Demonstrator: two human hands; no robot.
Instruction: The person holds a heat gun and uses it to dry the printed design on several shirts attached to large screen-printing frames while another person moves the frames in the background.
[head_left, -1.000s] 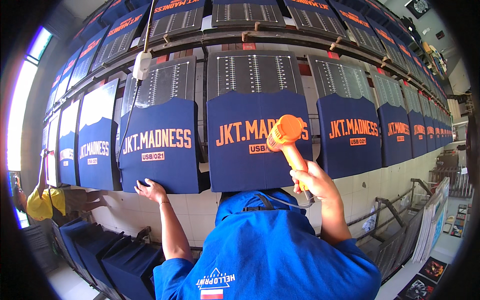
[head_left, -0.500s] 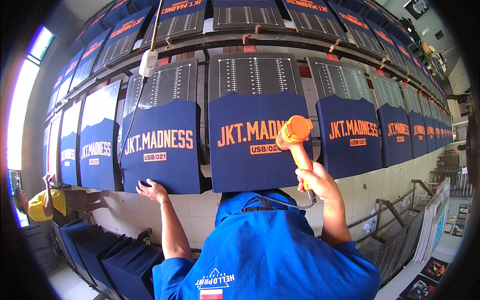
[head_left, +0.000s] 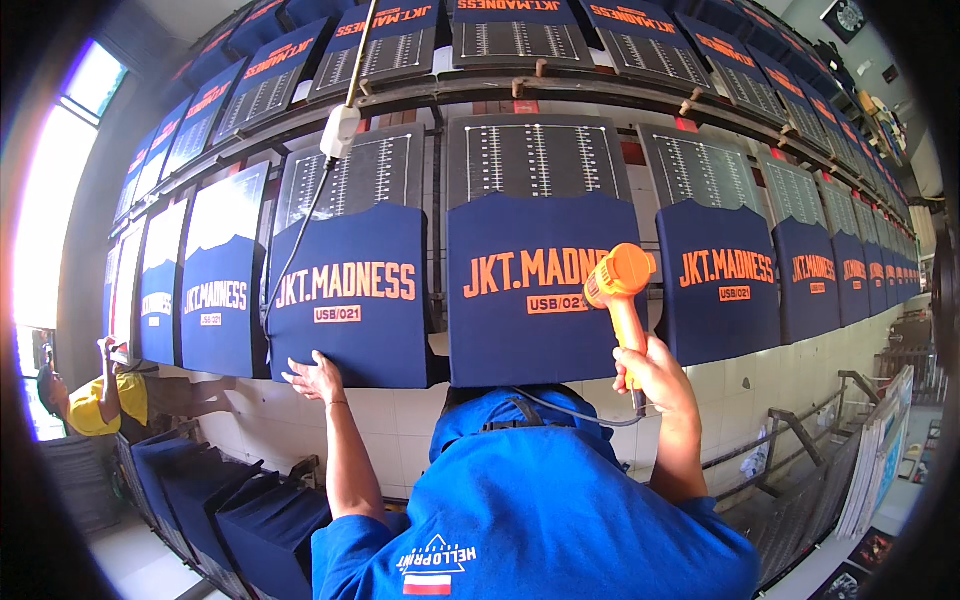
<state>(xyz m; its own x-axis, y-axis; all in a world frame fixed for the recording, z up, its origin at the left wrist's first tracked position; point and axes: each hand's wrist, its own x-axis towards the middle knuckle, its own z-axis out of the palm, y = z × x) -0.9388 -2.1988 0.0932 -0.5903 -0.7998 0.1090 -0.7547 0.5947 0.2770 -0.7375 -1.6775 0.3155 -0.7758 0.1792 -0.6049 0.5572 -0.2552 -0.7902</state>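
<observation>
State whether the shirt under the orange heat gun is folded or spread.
Spread: the navy shirt lies flat on the gridded board, print showing.

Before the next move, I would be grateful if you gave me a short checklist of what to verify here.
1. Right hand gripping the orange heat gun by its handle: ok.
2. Left hand away from the heat gun: ok, it is at the lower edge of the left navy fabric.
3. Middle navy fabric lying smooth: ok in the part that shows.
4. Hanging cable clear of the left navy fabric: not ok, it crosses in front of it in this view.
5. Gap between heat gun and orange lettering: cannot tell from above.
6. Heat gun switched on: cannot tell.
</observation>
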